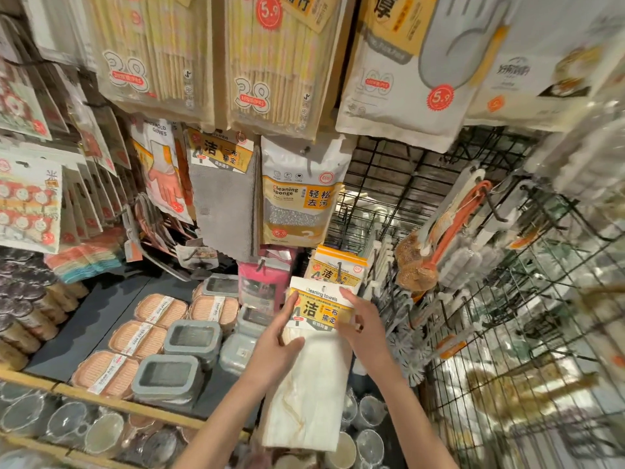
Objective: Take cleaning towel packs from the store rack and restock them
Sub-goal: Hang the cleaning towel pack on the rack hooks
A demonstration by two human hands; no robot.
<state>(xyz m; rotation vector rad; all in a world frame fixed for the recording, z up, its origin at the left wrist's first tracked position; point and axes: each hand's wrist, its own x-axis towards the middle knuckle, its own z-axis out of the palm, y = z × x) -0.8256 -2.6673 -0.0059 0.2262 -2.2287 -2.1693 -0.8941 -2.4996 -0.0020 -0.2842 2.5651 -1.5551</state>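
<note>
A white cleaning towel pack (313,384) with a yellow and white header card hangs low in the middle of the view. My left hand (275,346) holds its left edge just under the card, thumb on the front. My right hand (363,328) pinches the card's right side. Right behind it another cleaning towel pack (338,265) hangs on a rack hook. A grey towel pack (225,198) with the same kind of card hangs higher to the left.
A cleaning sponge pack (301,194) and glove packs (162,170) hang above. A black wire grid rack (490,299) with brushes stands to the right. Soap boxes (159,336) lie on the shelf at left, glass cups (67,424) below.
</note>
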